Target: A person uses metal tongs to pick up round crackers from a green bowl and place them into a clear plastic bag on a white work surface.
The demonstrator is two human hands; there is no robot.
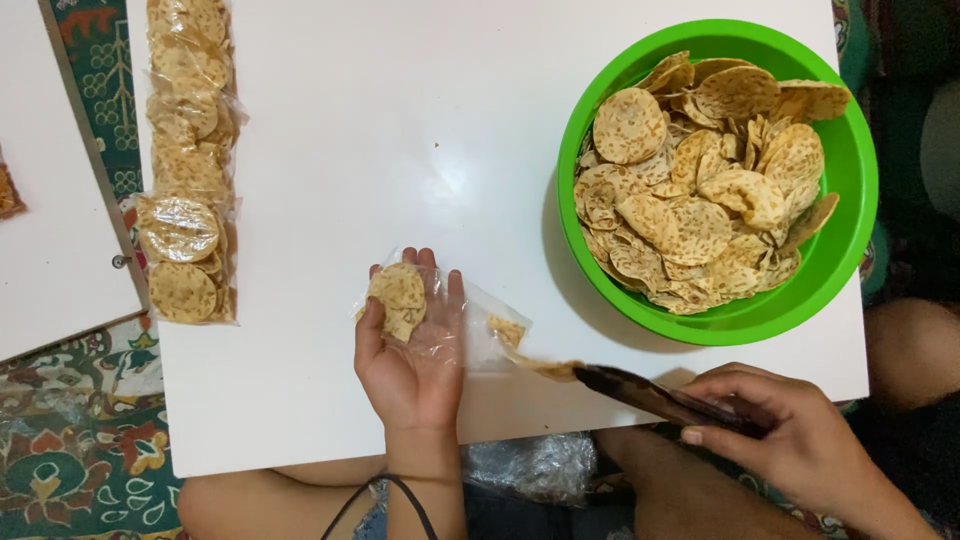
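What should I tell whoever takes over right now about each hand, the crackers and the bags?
Left hand: palm up, holding an open clear bag with a few crackers inside.
Right hand: gripping dark tongs, a cracker in their tip at the bag's mouth.
Green bowl: on the white table, still heaped with loose crackers.
Done: filled bags lined up along the table's left edge.
Left: this bag is only partly filled; the bowl remains to be bagged.

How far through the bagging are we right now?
Done: several filled packets lie in a row at the table's left edge. In hand: the left hand holds a clear bag with a few crackers inside, while the right hand brings tongs with another cracker to its mouth. Left: the green bowl is full of crackers.
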